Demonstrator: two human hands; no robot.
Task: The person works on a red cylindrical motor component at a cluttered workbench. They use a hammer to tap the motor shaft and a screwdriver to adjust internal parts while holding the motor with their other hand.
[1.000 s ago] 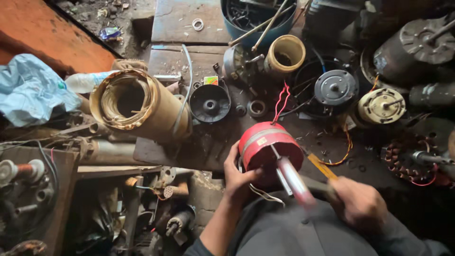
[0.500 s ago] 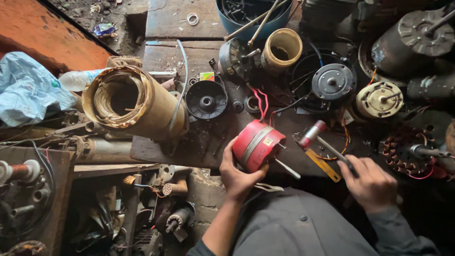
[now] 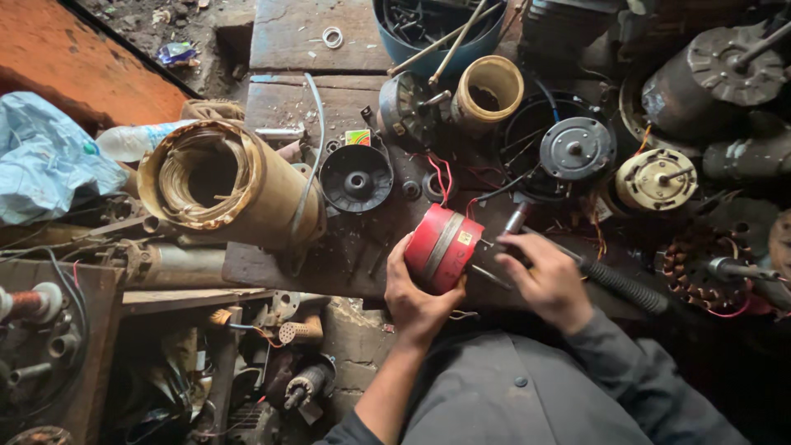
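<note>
From the head view, I am steadying the red motor (image 3: pixel 442 247) on the desk (image 3: pixel 329 255) with my left hand (image 3: pixel 416 292) wrapped around its lower side, while my right hand (image 3: pixel 548 280) is gripping a black-handled tool (image 3: pixel 614 280) against its end; next I judge careful prying is needed. The blue tub (image 3: pixel 486 45) is holding metal rods (image 3: pixel 445 37).

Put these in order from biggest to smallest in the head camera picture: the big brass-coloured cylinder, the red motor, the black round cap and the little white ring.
1. Brass-coloured cylinder
2. Red motor, held by the left hand
3. Black round cap, close to the red motor in size, so those two are unsure
4. White ring, clearly smallest
</note>
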